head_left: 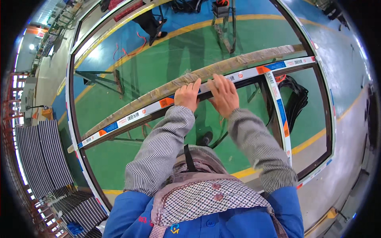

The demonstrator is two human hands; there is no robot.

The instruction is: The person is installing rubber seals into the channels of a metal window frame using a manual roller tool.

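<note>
A large metal window frame lies before me, its long crossbar (135, 115) covered in white, blue and orange protective film. My left hand (187, 95) is closed over the crossbar near its middle, fingers bent across the top. Just beside it, my right hand (224, 95) grips the same bar, fingers over the film and thumb on the near side. Whether a thin strip is pinched beneath the hands is hidden. A shorter bar (279, 107) joins the crossbar on the right. Just beyond the crossbar runs a long support beam (166, 85) wrapped in brownish plastic.
Dark stands (104, 81) are on the green floor (158, 59). A bundle of black strips (295, 97) hangs inside the right section. Striped stacks of profiles (43, 158) stand at the left. Another person's leg (149, 23) shows beyond the far side.
</note>
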